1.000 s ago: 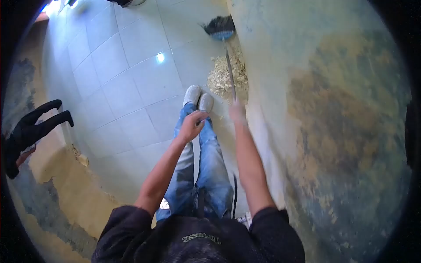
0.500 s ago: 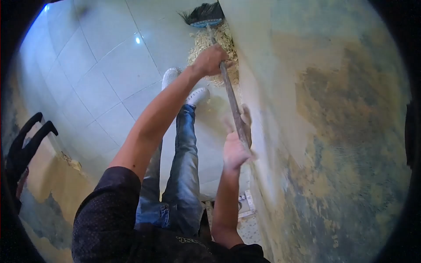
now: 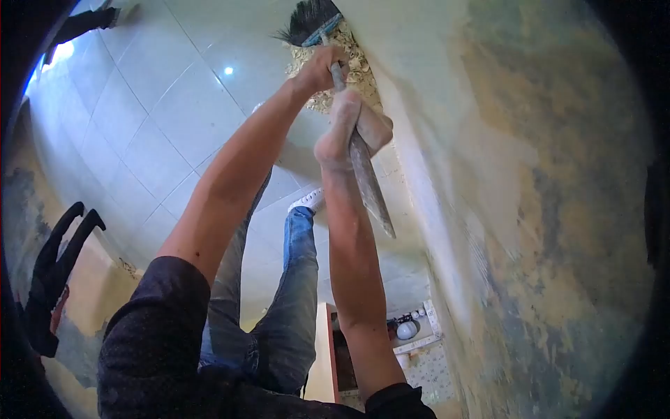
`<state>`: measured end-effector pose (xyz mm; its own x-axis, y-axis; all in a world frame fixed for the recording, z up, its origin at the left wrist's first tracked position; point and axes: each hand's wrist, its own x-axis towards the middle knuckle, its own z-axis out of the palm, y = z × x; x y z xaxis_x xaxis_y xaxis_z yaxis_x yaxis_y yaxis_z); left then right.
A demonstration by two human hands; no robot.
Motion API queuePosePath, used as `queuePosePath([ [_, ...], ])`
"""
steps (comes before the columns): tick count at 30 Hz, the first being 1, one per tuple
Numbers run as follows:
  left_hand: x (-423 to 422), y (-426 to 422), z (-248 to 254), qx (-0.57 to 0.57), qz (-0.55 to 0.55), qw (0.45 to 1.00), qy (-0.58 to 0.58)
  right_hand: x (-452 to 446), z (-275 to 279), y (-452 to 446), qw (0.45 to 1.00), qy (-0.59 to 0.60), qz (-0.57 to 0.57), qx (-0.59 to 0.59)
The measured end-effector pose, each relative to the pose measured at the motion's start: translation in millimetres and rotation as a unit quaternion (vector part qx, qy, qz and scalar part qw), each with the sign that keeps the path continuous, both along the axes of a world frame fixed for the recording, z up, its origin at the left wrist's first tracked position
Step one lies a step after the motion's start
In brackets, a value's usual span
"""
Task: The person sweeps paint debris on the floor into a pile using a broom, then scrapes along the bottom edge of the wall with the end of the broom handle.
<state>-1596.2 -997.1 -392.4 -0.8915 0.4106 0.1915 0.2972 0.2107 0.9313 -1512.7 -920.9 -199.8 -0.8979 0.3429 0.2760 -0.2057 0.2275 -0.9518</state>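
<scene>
A broom [image 3: 369,183] with black bristles, a blue head band and a worn, pale-smeared handle runs from the top of the view down to its pointed end. High on the handle, close to the broom head, my left hand [image 3: 322,68] is closed round it. My right hand [image 3: 351,130], dusted pale, wraps the handle a little below the left one; part of its fingers is hidden. Under and beside the bristles lies a heap of cream-coloured flakes [image 3: 357,64] on the tiled floor, against the foot of the wall.
A patchy, scraped wall [image 3: 530,195] rises close on the right. Light floor tiles [image 3: 139,105] spread to the left. A black two-pronged object [image 3: 59,251] stands at the left edge. Low on the right is an opening with a white round object [image 3: 406,329]. My shoe [image 3: 306,201] is on the floor.
My right hand has moved up the handle, nearer the left, and its spread fingers have closed. The broom head has tilted and shifted slightly left. The view has shifted too.
</scene>
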Motion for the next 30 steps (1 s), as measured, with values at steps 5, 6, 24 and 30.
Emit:
queuePosePath([
  [5, 39, 25, -18, -0.012, -0.01, 0.999, 0.038, 50, -30, 30, 0.998, 0.051, -0.01, -0.026],
  [6, 47, 35, -18, 0.081, 0.033, 0.991, 0.098, 58, -30, 34, 0.999, 0.027, -0.008, -0.045],
  [24, 279, 166, 35, 0.004, -0.036, 0.999, 0.019, 284, 43, 160, 0.998, -0.007, 0.002, -0.066],
  [30, 396, 249, 19, 0.083, -0.083, 0.992, -0.038, 373, 54, 214, 0.996, -0.085, -0.031, 0.009],
])
